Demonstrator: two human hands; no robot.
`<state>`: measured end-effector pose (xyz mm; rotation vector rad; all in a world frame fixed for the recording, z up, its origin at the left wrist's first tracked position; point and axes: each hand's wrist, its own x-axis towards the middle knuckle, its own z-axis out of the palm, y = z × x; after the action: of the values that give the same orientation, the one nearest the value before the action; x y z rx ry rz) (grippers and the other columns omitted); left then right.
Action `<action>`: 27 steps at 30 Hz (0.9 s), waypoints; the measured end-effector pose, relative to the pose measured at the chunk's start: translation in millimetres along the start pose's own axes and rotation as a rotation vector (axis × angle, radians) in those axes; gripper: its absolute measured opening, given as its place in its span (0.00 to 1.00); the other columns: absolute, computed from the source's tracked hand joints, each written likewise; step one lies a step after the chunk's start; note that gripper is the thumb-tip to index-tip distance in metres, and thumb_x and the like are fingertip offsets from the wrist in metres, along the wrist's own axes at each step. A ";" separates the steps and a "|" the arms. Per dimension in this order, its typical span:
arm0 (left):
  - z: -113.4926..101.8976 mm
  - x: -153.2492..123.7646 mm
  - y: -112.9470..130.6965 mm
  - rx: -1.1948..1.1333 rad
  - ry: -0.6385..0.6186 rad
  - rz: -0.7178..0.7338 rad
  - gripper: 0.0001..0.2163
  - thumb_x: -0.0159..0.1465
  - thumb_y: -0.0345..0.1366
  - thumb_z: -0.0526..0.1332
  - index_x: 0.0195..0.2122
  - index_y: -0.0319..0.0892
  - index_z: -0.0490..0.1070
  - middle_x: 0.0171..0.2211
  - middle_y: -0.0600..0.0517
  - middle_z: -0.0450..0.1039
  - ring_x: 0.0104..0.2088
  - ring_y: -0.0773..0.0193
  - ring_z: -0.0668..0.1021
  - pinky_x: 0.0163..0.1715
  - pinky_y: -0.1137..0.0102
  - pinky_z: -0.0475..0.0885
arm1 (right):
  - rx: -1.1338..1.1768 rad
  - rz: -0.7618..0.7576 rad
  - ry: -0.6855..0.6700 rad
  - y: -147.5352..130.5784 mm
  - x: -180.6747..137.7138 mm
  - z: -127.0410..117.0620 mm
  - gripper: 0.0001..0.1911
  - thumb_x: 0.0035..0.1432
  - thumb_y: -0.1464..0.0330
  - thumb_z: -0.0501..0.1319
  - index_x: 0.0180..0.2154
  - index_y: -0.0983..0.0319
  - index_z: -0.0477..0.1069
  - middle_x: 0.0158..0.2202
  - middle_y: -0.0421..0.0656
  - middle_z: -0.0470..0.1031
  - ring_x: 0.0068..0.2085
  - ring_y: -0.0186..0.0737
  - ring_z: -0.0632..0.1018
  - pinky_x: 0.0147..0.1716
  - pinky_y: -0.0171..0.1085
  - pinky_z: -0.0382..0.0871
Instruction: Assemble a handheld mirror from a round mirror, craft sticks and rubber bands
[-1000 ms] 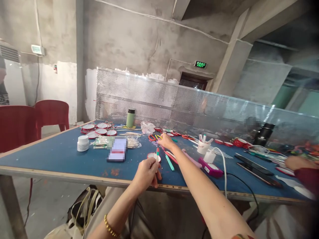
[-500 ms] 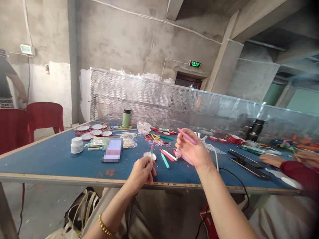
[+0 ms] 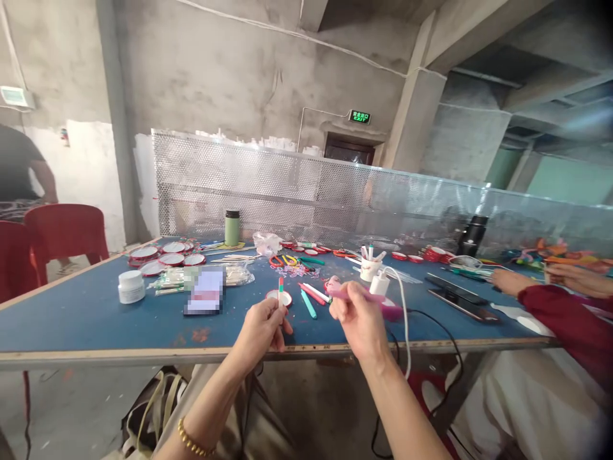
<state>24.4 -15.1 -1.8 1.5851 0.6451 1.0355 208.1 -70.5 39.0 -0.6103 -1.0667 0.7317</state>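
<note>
Near the table's front edge, my left hand (image 3: pixel 262 322) pinches a slim white stick (image 3: pixel 281 292) upright, with green and red bands at its top. Just behind that stick lies a round white disc with a red rim (image 3: pixel 286 298), partly covered by it. My right hand (image 3: pixel 361 316) is closed around a pink pen (image 3: pixel 378 298), which is held almost level above the table. Between the hands and a little farther back rest a teal pen (image 3: pixel 309 305), a red pen (image 3: pixel 312 294) and a white pen (image 3: pixel 322 293).
A white cup (image 3: pixel 370 269) holding sticks and a white bottle (image 3: pixel 379 285) with a cable stand behind my right hand. On the left are a phone (image 3: pixel 205 291), a white jar (image 3: pixel 131 289) and stacked discs (image 3: pixel 171 259). A co-worker's red sleeve (image 3: pixel 560 313) reaches in at right.
My right hand has come down, and the pink pen has gone from slanted to nearly level. My left hand keeps its grip on the stick. The view has turned slightly right.
</note>
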 end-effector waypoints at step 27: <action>0.5 3.6 7.5 -0.228 -0.070 0.030 0.18 0.63 0.53 0.56 0.34 0.40 0.63 0.22 0.52 0.72 0.19 0.64 0.79 0.17 0.77 0.69 | -0.541 -0.242 -0.026 61.5 -4.4 49.3 0.10 0.59 0.64 0.61 0.28 0.61 0.72 0.21 0.37 0.73 0.19 0.31 0.71 0.21 0.32 0.67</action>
<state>25.7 -14.4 6.4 1.4283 0.4397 1.0328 146.8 -31.3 8.5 -0.9115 -1.3462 0.2337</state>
